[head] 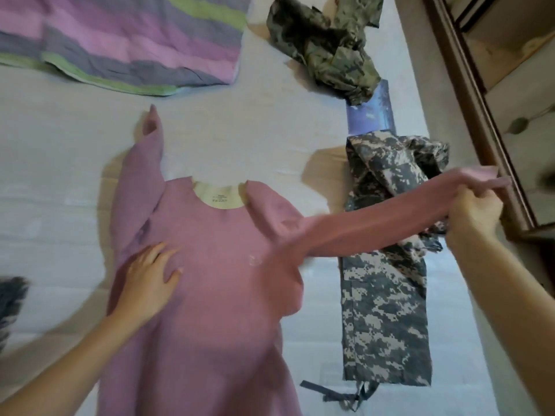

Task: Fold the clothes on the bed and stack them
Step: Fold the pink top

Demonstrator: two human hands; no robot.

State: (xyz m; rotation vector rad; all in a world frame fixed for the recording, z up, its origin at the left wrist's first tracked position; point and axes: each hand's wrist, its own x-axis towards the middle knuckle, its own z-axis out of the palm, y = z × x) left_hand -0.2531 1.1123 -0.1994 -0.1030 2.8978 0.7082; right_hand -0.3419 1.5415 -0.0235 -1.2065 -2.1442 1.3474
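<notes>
**A:** Where is the pink shirt?

**B:** It lies flat on the bed, collar away from the person. The left hand rests on its chest with fingers spread, pinning it. The right hand grips the cuff end of one sleeve, stretched taut above the grey camouflage garment.

**A:** What could go wrong?

**B:** If the flat hand slips, I think the pull drags the body sideways and rumples it. The sleeve might also catch the camouflage piece beneath. The other sleeve lies twisted upward, so the fold may come out lopsided.

**A:** And the count?

**B:** There are two hands and one pink shirt with two sleeves. There are two camouflage garments, the grey one and a crumpled green camouflage garment. There is also one striped blanket, one flat blue thing, and one dark cloth at the left edge that I cannot identify.
</notes>
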